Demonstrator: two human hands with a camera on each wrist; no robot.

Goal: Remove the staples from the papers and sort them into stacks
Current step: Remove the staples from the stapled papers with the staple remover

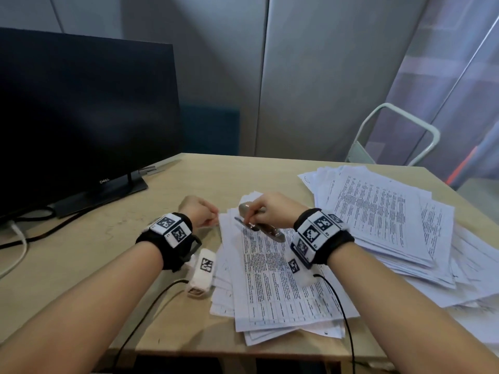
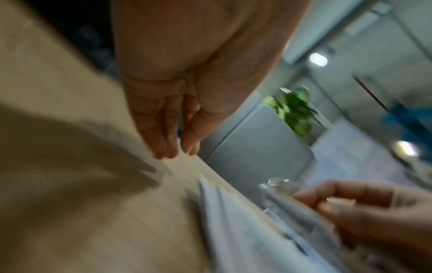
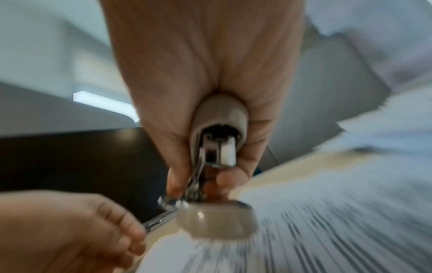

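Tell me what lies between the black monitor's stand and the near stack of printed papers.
In the head view, bare beige table, then the left hand at the papers' top-left corner. Monitor stand sits farther left.

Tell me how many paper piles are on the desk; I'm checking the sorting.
2: a near pile under the right hand, and a larger far-right pile. They may overlap; their boundary is unclear.

A dark monitor stood at the left of the wooden table, cables trailing beside its stand. A white metal chair frame stood behind, near grey wall panels.
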